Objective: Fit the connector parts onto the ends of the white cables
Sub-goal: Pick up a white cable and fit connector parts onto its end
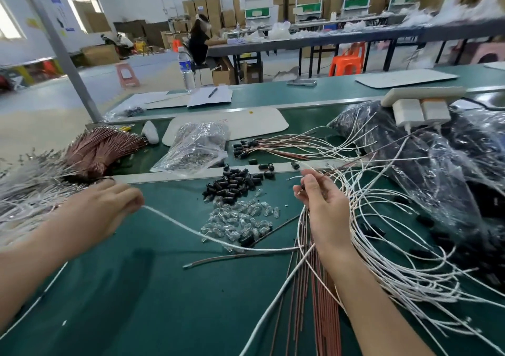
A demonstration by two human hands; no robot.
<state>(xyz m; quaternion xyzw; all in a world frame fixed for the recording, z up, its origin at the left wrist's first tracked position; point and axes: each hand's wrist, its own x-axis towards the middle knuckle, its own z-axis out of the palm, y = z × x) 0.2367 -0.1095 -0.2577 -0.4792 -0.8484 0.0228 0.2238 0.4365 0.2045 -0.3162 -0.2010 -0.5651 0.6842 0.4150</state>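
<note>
My left hand [106, 208] pinches one white cable [191, 230] that stretches right across the green mat toward my right wrist. My right hand [322, 205] is raised and curled round a bundle of white cables [382, 246], whose ends stick up above its fingers. Between the hands lie a pile of black connector parts [235, 185] and a pile of clear connector parts [243, 219]. Loose brown cables [319, 301] lie below my right hand.
At the left edge are bundles of white cables [30, 189] and brown cables [98, 148]. A clear bag of parts [196, 148] sits behind the piles. Black plastic bags [437, 164] and a white power strip [420, 101] fill the right side. A person sits at a far table.
</note>
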